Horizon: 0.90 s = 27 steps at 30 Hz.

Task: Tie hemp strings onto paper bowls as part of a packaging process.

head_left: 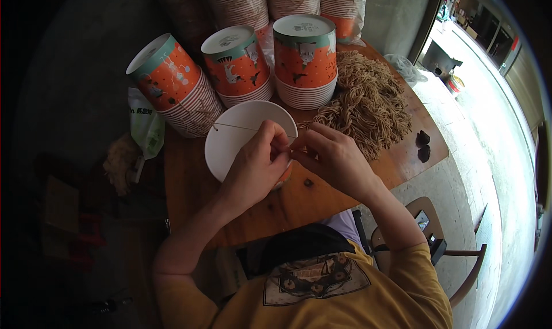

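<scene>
- Toward the tabletop's (pixel 313 205) near edge, the white bucket (pixel 227 148) is showing its open mouth, the cord (pixel 238 127) stretching across; keeping it lightly taut should help.
- Over the bucket's right side, the left hand (pixel 257 163) is pinching cord, forearm angling inward.
- Rightward, the right hand (pixel 336 155) is pinching alongside, fingers curling, knuckles up.

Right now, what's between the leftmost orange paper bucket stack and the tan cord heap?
The middle orange stack and right orange stack, in the head view.

Tilted white bucket (pixel 226 149), cord (pixel 237 126) across, seemingly taut
</scene>
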{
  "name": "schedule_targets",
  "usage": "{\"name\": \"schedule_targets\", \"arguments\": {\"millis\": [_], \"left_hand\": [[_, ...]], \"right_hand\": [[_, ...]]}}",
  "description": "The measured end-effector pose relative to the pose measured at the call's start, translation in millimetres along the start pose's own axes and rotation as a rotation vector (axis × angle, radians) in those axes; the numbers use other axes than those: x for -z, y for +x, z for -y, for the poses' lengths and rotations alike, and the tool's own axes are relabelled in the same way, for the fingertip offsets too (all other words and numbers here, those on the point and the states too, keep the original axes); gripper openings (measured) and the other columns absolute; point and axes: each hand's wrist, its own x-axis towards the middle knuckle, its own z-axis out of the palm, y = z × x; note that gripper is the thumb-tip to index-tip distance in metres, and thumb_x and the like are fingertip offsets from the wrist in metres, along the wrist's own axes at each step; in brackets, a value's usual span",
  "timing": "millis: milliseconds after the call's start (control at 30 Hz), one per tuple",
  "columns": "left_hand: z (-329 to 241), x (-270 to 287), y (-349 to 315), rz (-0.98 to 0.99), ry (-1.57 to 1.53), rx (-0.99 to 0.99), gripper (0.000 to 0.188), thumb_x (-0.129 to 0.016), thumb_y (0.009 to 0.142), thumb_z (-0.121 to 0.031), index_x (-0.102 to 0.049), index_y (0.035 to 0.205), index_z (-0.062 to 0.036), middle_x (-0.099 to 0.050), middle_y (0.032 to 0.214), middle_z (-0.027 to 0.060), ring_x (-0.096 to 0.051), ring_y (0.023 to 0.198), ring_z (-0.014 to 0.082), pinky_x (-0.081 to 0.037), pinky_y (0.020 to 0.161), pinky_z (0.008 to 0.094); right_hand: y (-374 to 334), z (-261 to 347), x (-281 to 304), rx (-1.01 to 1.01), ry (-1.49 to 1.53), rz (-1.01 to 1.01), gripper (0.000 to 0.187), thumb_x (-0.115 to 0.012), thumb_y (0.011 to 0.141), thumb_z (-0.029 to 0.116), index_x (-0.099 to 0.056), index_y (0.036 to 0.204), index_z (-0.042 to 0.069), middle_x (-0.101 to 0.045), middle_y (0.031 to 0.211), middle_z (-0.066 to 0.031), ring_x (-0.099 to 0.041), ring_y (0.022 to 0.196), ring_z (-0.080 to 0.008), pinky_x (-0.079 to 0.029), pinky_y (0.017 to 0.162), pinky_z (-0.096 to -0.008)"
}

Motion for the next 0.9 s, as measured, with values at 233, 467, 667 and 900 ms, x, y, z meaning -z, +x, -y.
{"name": "schedule_targets", "arguments": {"millis": [233,467,667,900], "left_hand": [[2.6,5.3,3.3,-0.006,0.355,-0.361,0.021,-0.057,0.084,0.004,-0.044,0.098,-0.0040,-0.053,0.090,0.0140,-0.059,0.083,0.0357,-0.047,0.067,0.0440],[5.8,13.9,10.4,0.054,0.330,-0.368,0.023,-0.058,0.086,0.003,-0.045,0.105,-0.0035,-0.060,0.094,0.0111,-0.065,0.087,0.0257,-0.052,0.072,0.0352],[8.7,18.7,11.9,0.100,0.148,-0.214,0.024,-0.057,0.088,0.003,-0.046,0.108,-0.0041,-0.062,0.095,0.0105,-0.066,0.089,0.0204,-0.053,0.076,0.0323],[5.2,20.4,12.4,0.051,0.497,-0.563,0.031,-0.057,0.084,0.006,-0.048,0.112,-0.0051,-0.056,0.096,0.0127,-0.062,0.088,0.0302,-0.050,0.074,0.0370]], "right_hand": [[2.5,-2.5,-9.6,-0.023,-0.006,-0.026,0.015,-0.066,0.076,0.004,-0.058,0.088,0.005,-0.053,0.080,-0.0068,-0.059,0.068,-0.0209,-0.050,0.061,-0.0311],[2.7,-0.5,-13.3,-0.071,0.077,-0.048,0.016,-0.065,0.078,0.012,-0.053,0.084,0.004,-0.054,0.080,-0.0087,-0.059,0.070,-0.0268,-0.049,0.061,-0.0373],[5.0,2.9,-13.7,-0.083,0.053,-0.069,0.018,-0.067,0.079,0.013,-0.054,0.085,0.004,-0.055,0.080,-0.0089,-0.060,0.070,-0.0270,-0.049,0.060,-0.0362],[5.6,-4.3,-20.9,-0.099,0.081,-0.121,0.017,-0.068,0.078,0.007,-0.057,0.089,0.002,-0.053,0.077,-0.0057,-0.055,0.065,-0.0163,-0.047,0.059,-0.0289]]}}
